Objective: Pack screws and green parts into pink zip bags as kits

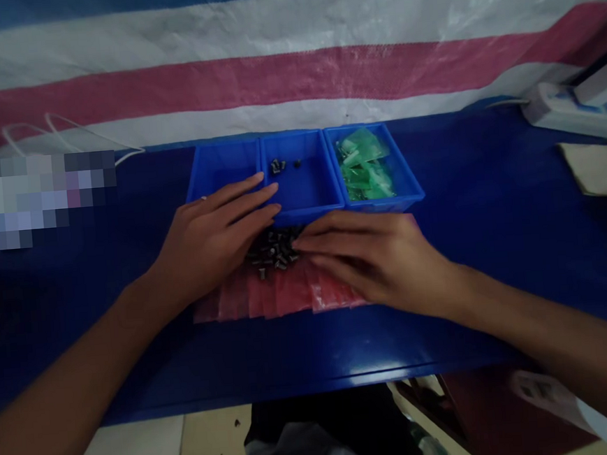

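Observation:
A pile of small dark screws [276,249] lies on a row of overlapping red plastic bags [292,291]. My left hand [214,227] is at the left of the pile, palm down, its fingers spread and reaching over the front of the blue bins. From the right, my right hand [373,253] touches the pile with its fingertips drawn together; whatever they may hold is too small to make out. Behind the pile, the middle blue bin [305,185] has several dark screws [277,165] near its back.
The right blue bin [416,189] holds green plastic bags [364,166]. Beside it to the left stands another blue bin [225,165], partly behind my left hand. A white power strip [562,112] and a pale flat object [601,167] are at the far right. White cables lie at the back left.

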`<state>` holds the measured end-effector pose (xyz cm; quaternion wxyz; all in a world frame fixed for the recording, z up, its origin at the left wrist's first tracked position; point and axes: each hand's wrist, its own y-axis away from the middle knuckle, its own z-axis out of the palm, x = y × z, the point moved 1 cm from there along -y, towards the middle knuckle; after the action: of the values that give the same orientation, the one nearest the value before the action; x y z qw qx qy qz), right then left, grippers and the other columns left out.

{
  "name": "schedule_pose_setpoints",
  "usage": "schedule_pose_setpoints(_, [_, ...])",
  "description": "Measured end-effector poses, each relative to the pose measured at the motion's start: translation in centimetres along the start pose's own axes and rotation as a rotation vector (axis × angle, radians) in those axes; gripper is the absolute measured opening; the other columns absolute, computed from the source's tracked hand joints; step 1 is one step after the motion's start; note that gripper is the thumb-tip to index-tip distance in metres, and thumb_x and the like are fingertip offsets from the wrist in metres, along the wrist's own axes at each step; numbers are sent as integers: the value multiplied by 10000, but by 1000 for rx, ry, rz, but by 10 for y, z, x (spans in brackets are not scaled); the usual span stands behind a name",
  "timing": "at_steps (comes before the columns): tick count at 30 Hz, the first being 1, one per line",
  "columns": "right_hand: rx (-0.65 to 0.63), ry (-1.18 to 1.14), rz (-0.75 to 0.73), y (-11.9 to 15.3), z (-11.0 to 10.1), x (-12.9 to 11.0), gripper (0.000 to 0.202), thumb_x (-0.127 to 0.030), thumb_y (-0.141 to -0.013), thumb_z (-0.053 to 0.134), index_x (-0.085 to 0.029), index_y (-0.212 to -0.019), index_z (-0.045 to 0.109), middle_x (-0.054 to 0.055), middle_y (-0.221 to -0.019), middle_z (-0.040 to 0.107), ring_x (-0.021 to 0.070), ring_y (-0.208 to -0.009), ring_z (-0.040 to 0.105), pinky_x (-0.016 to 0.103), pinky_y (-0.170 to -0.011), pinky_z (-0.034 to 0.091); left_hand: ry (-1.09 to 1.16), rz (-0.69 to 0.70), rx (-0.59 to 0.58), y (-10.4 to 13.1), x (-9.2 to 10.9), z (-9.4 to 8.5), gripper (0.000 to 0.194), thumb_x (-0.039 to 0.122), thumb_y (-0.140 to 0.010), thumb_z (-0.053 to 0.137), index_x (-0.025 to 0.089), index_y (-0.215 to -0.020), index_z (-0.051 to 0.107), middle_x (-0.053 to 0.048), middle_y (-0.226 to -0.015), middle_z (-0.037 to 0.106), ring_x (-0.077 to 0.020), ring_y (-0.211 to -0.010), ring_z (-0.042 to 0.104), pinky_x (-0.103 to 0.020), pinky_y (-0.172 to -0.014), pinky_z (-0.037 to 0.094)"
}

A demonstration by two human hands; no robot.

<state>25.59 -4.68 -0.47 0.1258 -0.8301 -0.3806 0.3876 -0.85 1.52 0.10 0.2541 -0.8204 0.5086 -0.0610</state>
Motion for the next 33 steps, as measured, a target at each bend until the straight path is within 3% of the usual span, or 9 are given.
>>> schedule_pose_setpoints(3, [-118, 203, -93, 4, 15, 4, 272, -198, -1139, 564, -148, -1253, 806, 137, -1180, 797, 241, -1049, 789, 379, -886, 674, 30, 3, -5, 1, -1, 0, 321, 144, -1129, 561, 239, -1382, 734, -48, -1509, 719, -278, -1450, 681, -496, -1124, 698])
schedule_pose_setpoints(7, [-150, 183, -49, 4, 22, 7, 203, -207, -1134, 580, -158, -1116, 775, 104, -1116, 781, 220, -1013, 771, 347, -909, 647, 49, -17, 9, 1, 0, -1, 301, 139, -1122, 580, 240, -1349, 750, -46, -1482, 742, -273, -1442, 687, -466, -1123, 695])
schedule_pose_setpoints(17, [74, 1, -49, 1, 14, 1, 198, -102, -1059, 625, -203, -1107, 789, 67, -1058, 777, 183, -938, 753, 324, -814, 647, 48, -16, -6, 1, -1, 2, 292, 179, -1151, 530, 236, -1355, 730, -31, -1496, 737, -257, -1470, 663, -461, -1162, 681])
schedule_pose_setpoints(22, [158, -421, 223, -4, -2, -10, 168, -117, -1004, 746, -243, -1061, 842, 60, -1248, 813, 186, -1003, 819, 344, -897, 714, 117, -76, -5, -1, -1, 1, 273, 202, -1150, 547, 261, -1322, 751, -8, -1468, 754, -255, -1464, 665, -456, -1197, 663])
schedule_pose_setpoints(25, [62, -779, 392, -7, -6, -10, 127, -187, -1003, 798, -240, -1114, 828, -5, -965, 846, 125, -709, 796, 245, -675, 693, 83, -36, 10, -2, -1, 1, 261, 178, -1144, 559, 243, -1313, 746, -35, -1453, 760, -277, -1435, 686, -476, -1151, 692])
schedule_pose_setpoints(27, [-29, -893, 496, -9, -7, -6, 54, -272, -980, 853, -226, -978, 825, -54, -693, 764, 94, -501, 689, 185, -475, 578, 51, -9, 32, -2, -1, 1, 255, 167, -1143, 560, 238, -1306, 743, -45, -1438, 769, -282, -1416, 699, -477, -1122, 705])
schedule_pose_setpoints(29, [-86, -938, 582, -9, -6, -2, 264, -388, -954, 891, -205, -795, 788, -51, -572, 695, 95, -417, 627, 182, -384, 495, 46, -10, 40, -2, 0, 1, 250, 161, -1135, 576, 242, -1297, 749, -47, -1427, 775, -275, -1416, 700, -461, -1119, 704])
schedule_pose_setpoints(31, [-24, -955, 629, -10, -7, 2, 324, -471, -969, 870, -201, -806, 796, 3, -683, 776, 144, -541, 743, 220, -468, 596, 51, -16, 32, -2, 1, 0, 247, 161, -1125, 599, 244, -1298, 756, -51, -1431, 772, -272, -1423, 695, -451, -1132, 694])
schedule_pose_setpoints(33, [128, -963, 611, -9, -8, 2, 246, -471, -1024, 811, -227, -1000, 835, 53, -961, 864, 220, -865, 863, 307, -706, 723, 49, -35, 7, -2, 1, 0, 250, 177, -1126, 605, 257, -1304, 762, -48, -1450, 760, -269, -1439, 683, -452, -1160, 676])
